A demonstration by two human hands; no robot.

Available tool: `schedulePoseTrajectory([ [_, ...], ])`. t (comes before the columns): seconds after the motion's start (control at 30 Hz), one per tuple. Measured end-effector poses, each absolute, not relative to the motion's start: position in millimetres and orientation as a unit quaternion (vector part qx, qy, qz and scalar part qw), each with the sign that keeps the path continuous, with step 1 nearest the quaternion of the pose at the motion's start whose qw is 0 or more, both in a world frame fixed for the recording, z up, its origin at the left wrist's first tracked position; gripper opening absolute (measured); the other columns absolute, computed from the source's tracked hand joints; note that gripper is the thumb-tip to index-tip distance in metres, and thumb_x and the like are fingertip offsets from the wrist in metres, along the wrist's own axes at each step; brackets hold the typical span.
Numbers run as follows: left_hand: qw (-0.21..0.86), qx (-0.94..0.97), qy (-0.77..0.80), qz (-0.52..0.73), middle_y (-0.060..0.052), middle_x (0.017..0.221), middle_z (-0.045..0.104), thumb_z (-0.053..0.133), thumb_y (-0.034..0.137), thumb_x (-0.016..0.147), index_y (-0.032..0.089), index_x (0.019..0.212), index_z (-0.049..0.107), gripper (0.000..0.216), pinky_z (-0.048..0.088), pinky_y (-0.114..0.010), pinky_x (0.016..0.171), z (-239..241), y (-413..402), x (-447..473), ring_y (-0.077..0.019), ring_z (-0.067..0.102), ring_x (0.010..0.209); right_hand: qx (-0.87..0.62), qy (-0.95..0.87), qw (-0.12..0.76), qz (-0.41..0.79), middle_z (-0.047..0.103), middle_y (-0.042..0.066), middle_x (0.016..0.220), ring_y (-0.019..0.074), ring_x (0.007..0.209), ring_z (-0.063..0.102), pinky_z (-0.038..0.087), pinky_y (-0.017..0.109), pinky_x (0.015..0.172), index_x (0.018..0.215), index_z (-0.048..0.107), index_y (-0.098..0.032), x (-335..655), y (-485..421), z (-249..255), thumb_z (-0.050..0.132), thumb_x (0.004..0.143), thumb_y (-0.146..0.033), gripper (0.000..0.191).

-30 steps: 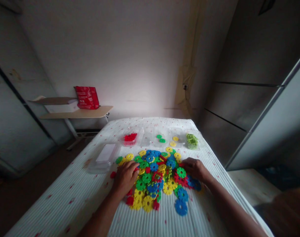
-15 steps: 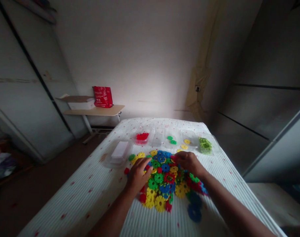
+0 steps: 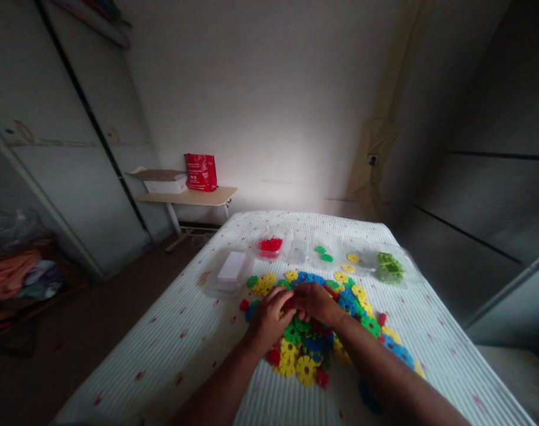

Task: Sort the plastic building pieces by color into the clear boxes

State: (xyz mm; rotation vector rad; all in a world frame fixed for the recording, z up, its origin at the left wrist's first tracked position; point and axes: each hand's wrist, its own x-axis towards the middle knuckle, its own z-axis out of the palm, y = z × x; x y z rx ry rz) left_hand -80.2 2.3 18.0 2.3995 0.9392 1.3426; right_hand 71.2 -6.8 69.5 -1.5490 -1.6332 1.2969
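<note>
A heap of flat, notched plastic discs in red, yellow, green and blue lies scattered; the left hand and right hand meet on top of that heap, fingers curled, grip contents unclear.

No legible text anywhere, not even on the red bag.

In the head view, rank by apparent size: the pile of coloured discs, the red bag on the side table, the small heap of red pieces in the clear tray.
1. Pile of coloured discs, clearly largest.
2. Red bag, though it stands farther off.
3. Heap of red pieces, smallest.
</note>
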Motion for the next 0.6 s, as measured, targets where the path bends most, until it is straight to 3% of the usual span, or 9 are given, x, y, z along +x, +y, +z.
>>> schedulePoseTrajectory([
  [0.2, 0.145, 0.786, 0.371, 0.472, -0.005, 0.095, 0.067, 0.06, 0.011, 0.072, 0.02, 0.097, 0.064, 0.027, 0.055, -0.03, 0.078, 20, 6, -85, -0.0168, 0.064, 0.088, -0.568, -0.572, 0.323, 0.496, 0.054, -0.006, 0.048, 0.0076, 0.042, 0.048, 0.039, 0.018, 0.042, 0.077, 0.062, -0.018, 83, -14, 77, 0.057, 0.075, -0.026, 0.011],
  [0.33, 0.18, 0.744, 0.442, 0.468, -0.003, 0.087, 0.069, 0.061, 0.017, 0.073, 0.019, 0.096, 0.066, 0.024, 0.054, -0.027, 0.07, 29, 21, -99, -0.0142, 0.064, 0.076, -0.579, -0.573, 0.361, 0.454, 0.057, -0.003, 0.053, 0.0109, 0.046, 0.052, 0.042, 0.022, 0.045, 0.089, 0.063, -0.019, 112, -30, 85, 0.06, 0.072, -0.039, 0.027],
  [0.47, 0.181, 0.709, 0.496, 0.468, -0.001, 0.082, 0.07, 0.063, 0.02, 0.071, 0.018, 0.093, 0.068, 0.023, 0.052, -0.024, 0.067, 58, 59, -107, -0.0129, 0.063, 0.07, -0.583, -0.589, 0.391, 0.4, 0.063, 0.001, 0.065, 0.0127, 0.05, 0.053, 0.044, 0.025, 0.048, 0.09, 0.064, -0.019, 151, -51, 85, 0.058, 0.07, -0.054, 0.041],
  [0.6, 0.175, 0.685, 0.532, 0.466, -0.003, 0.082, 0.071, 0.064, 0.016, 0.068, 0.015, 0.091, 0.069, 0.024, 0.052, -0.025, 0.07, 94, 111, -101, -0.015, 0.065, 0.073, -0.633, -0.574, 0.423, 0.303, 0.063, 0.002, 0.064, 0.0129, 0.051, 0.053, 0.044, 0.025, 0.047, 0.084, 0.065, -0.017, 187, -68, 79, 0.058, 0.07, -0.054, 0.04],
])
